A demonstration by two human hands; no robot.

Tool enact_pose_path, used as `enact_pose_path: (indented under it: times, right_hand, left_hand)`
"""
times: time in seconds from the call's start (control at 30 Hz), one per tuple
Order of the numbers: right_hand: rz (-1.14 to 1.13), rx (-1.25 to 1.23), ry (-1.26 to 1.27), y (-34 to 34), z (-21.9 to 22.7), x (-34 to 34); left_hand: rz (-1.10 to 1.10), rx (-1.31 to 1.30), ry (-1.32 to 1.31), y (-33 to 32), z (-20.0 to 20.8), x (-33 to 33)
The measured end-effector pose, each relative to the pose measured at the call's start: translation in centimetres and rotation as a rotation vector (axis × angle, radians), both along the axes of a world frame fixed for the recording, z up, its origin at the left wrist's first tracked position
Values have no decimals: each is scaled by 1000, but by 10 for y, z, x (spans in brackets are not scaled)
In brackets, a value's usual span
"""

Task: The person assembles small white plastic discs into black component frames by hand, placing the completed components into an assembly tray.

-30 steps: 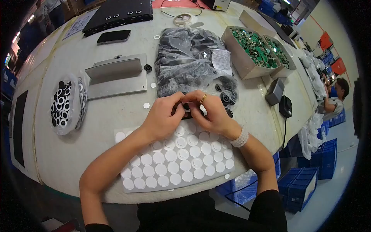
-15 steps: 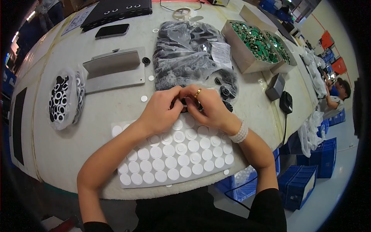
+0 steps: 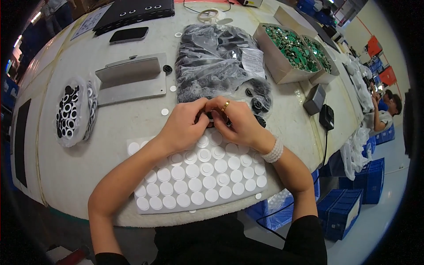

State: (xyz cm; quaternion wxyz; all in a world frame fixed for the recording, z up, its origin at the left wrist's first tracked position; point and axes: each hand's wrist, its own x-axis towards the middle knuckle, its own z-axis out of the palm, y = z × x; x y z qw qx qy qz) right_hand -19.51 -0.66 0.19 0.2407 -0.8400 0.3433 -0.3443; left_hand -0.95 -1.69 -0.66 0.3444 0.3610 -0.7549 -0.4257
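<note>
My left hand and my right hand meet above the far edge of a pale sheet. Their fingers are closed around a small black round part, which they mostly cover. Rows of white round stickers lie on the sheet under my wrists, some with a ring outline inside. Just beyond my fingers rests a clear plastic bag of black round parts. A few of these parts show at its near right corner, beside my right hand. The right hand has a ring and a beaded bracelet.
Left of me are a bag of black-and-white rings and a bent metal plate. A phone lies farther back. Boxes of green circuit boards and two black adapters stand at right. Blue crates sit on the floor; people work beyond.
</note>
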Motion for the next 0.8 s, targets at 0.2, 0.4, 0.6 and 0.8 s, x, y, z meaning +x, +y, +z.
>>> enact_pose_path:
  times: [0.2, 0.4, 0.6, 0.8]
  right_hand:
    - [-11, 35, 21, 1, 1, 0]
    - [3, 29, 16, 1, 2, 0]
    - [7, 1, 5, -1, 1, -1]
    - [7, 14, 19, 0, 1, 1]
  left_hand:
    - [17, 22, -4, 1, 5, -1]
    - [21, -1, -8, 1, 2, -2]
    - [19, 3, -10, 0, 4, -2]
    - [16, -8, -22, 0, 3, 0]
